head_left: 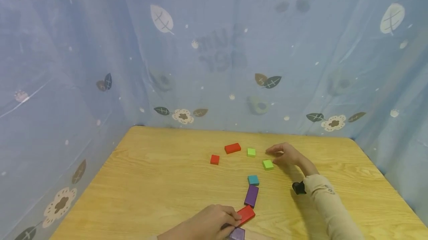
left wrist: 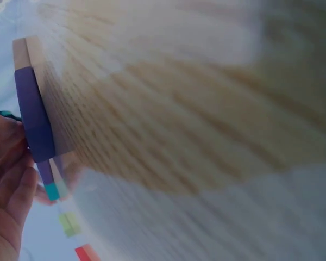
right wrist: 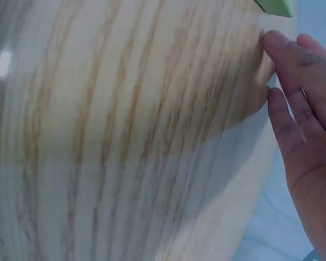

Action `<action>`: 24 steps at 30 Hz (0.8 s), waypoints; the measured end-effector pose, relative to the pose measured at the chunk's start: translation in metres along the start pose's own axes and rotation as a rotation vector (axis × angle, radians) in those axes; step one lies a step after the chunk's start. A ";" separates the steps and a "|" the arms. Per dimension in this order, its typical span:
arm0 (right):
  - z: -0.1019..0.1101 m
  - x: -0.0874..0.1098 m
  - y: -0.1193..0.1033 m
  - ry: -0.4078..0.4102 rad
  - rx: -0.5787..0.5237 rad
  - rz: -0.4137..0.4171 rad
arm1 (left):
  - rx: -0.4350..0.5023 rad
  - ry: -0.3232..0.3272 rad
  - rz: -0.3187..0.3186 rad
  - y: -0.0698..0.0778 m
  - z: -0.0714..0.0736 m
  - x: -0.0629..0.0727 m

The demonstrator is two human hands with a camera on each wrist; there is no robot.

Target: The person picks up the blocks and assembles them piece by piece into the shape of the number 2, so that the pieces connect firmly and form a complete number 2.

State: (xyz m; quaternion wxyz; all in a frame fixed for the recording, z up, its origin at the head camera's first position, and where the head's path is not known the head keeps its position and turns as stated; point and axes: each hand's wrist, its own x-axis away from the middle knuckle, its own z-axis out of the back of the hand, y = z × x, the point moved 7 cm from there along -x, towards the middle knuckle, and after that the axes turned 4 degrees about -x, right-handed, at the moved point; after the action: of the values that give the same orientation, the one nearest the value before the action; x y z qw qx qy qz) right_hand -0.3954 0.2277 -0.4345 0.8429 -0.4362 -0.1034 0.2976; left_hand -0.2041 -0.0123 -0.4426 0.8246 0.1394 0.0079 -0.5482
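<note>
at the table's (head_left: 150, 180) six o'clock we see the left hand (head_left: 210, 222), fingers bent, touching a red block (head_left: 246, 214) at its three o'clock, thumb beside a purple block (head_left: 237, 234) at four; we cannot tell if they pinch. at two o'clock the right hand (head_left: 289, 155), thumb and fingers parted, holds nothing, just beside a green block (head_left: 268, 165) at its eight.

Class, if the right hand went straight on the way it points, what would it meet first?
Likely the nearer green block, just ahead of the right hand, though depth is hard to judge.
</note>
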 end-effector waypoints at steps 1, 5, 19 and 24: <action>0.000 0.000 0.000 0.008 0.000 0.002 | -0.004 0.009 -0.008 0.001 0.001 0.000; -0.001 0.000 0.000 0.006 0.035 0.021 | -0.006 0.050 -0.025 0.002 0.003 0.001; -0.026 -0.005 -0.017 -0.154 0.042 -0.001 | 0.023 0.078 -0.003 0.001 0.006 0.003; -0.040 -0.006 -0.027 -0.171 0.078 0.069 | 0.037 0.062 0.012 0.001 0.005 0.002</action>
State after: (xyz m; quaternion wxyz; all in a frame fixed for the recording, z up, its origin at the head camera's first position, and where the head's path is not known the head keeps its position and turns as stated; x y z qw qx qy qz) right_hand -0.3716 0.1850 -0.4364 0.8366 -0.3793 -0.1481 0.3665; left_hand -0.2032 -0.0153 -0.4378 0.8245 0.1713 0.0224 -0.5388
